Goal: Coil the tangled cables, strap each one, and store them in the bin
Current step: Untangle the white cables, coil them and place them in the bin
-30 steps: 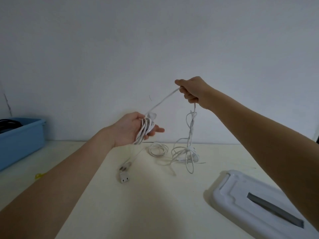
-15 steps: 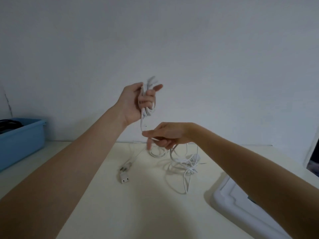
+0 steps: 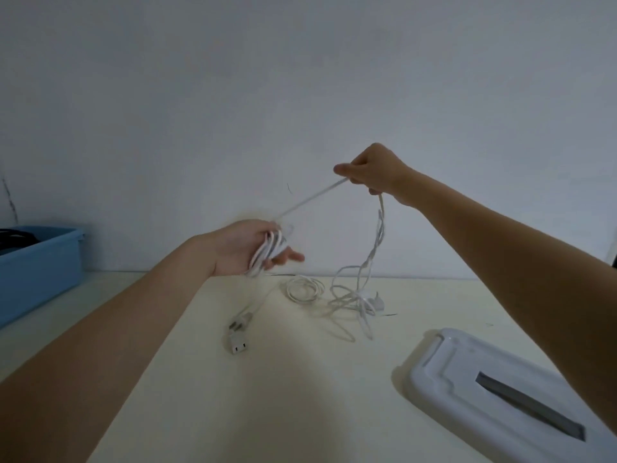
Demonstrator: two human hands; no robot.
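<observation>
My left hand [image 3: 245, 250] is raised above the table and holds several loops of a white cable [image 3: 270, 250] wound round its fingers. From the loops a taut strand [image 3: 310, 197] runs up and right to my right hand [image 3: 375, 172], which grips it high in the air. Below the right hand the cable hangs down into a loose tangle [image 3: 354, 295] on the cream table [image 3: 300, 396]. A small white coil [image 3: 305, 289] lies beside the tangle. A grey two-pin plug and a connector [image 3: 238, 332] lie on the table near the left forearm.
A blue bin [image 3: 40, 265] with dark cables inside stands at the far left by the wall. A white lid with a grey slot [image 3: 507, 396] lies at the right front. The wall runs close behind the table.
My left hand dropped from chest height to just above the table with the loops. My right hand rose up and right, pulling a strand taut and lifting cable out of the tangle.
</observation>
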